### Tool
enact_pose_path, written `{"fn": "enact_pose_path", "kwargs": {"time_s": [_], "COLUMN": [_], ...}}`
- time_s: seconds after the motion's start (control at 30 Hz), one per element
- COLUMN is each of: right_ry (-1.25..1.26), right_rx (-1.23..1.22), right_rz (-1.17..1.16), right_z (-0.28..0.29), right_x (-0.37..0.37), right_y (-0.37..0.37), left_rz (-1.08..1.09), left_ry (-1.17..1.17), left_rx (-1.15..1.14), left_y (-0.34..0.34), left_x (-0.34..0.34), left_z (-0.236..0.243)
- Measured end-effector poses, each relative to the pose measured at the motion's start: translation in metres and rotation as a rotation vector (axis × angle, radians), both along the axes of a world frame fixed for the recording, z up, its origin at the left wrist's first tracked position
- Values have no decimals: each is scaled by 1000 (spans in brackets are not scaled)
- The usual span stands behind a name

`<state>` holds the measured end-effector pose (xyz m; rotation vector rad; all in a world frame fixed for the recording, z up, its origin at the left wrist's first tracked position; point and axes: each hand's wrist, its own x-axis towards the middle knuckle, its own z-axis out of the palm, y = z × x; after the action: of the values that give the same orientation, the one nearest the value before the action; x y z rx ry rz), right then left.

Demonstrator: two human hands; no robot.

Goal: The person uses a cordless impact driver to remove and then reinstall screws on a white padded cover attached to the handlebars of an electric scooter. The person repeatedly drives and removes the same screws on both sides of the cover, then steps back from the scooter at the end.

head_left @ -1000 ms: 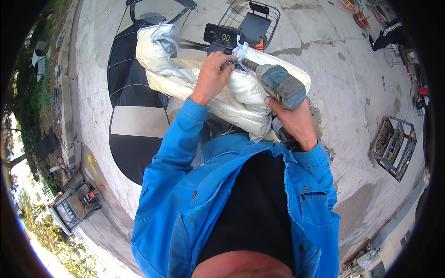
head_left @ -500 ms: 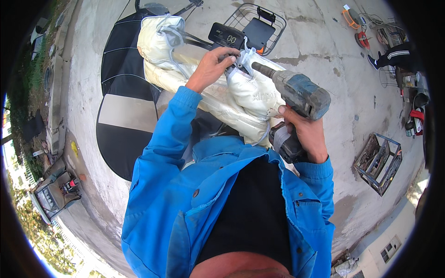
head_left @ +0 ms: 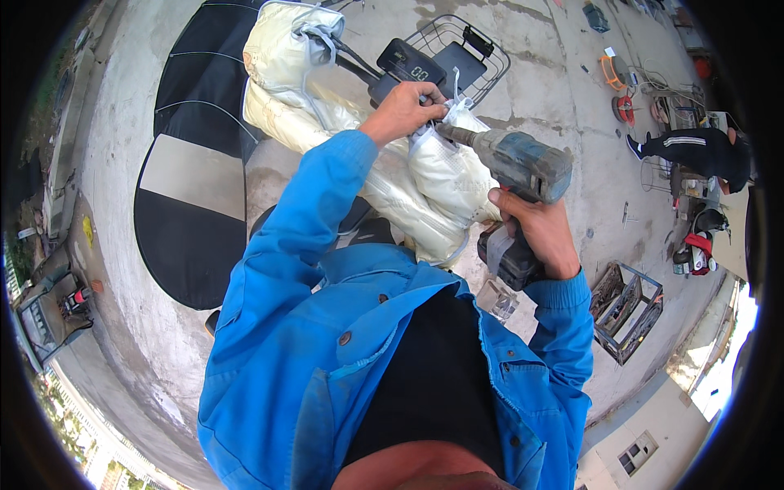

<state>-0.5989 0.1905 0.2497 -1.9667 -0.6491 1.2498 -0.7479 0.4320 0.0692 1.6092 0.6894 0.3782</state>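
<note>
A scruffy blue-grey cordless impact wrench [head_left: 523, 163] is in my right hand [head_left: 543, 233], fingers wrapped round its grip above the black battery. Its nose points left, its tip close to the fingers of my left hand [head_left: 408, 113]. Those fingers are pinched together by the handlebar, just below the scooter's display [head_left: 410, 61]; what they hold is hidden. A cream padded handlebar cover [head_left: 447, 175] hangs under the wrench's nose, and its quilted front drapes toward me. Its other sleeve [head_left: 282, 49] covers the left side of the handlebar.
Ahead of the display is a black wire basket [head_left: 490, 61]. A black canopy with a grey panel [head_left: 196, 175] lies at the left. To the right stand a metal tool crate [head_left: 627, 312], an orange reel [head_left: 614, 73] and a person in dark trousers [head_left: 694, 151].
The wrench's nose has come closer to my left fingers, which have shifted slightly right and down. My view has turned a little, showing more of the person at the right.
</note>
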Motion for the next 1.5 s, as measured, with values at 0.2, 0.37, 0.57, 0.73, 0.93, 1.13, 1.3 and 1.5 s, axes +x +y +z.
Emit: {"fn": "enact_pose_path", "kwargs": {"time_s": [0.2, 0.37, 0.57, 0.73, 0.93, 1.13, 1.3, 1.5], "right_ry": [-187, -394, -467, -588, -360, -354, -444, -382], "right_rx": [-114, -115, -246, -283, -396, -375, -370, -290], "right_rz": [179, 494, 694, 861, 750, 806, 917, 989], "right_z": [16, 45, 56, 52, 64, 55, 52, 64], "right_x": [3, 17, 20, 25, 20, 29, 34, 45], "right_y": [28, 67, 125, 131, 134, 135, 145, 153], "left_rz": [47, -149, -231, -204, -175, -167, -136, -114], "left_ry": [-123, -249, -170, -178, -230, -134, -116, -7], "left_rx": [23, 142, 204, 161, 77, 112, 196, 280], "left_y": [-8, -4, 1, -2, -6, -5, -13, -19], "left_x": [-8, -21, -35, -31, -32, -32, -35, -45], "left_z": [-6, -6, -3, -11, -10, -8, -2, 8]}}
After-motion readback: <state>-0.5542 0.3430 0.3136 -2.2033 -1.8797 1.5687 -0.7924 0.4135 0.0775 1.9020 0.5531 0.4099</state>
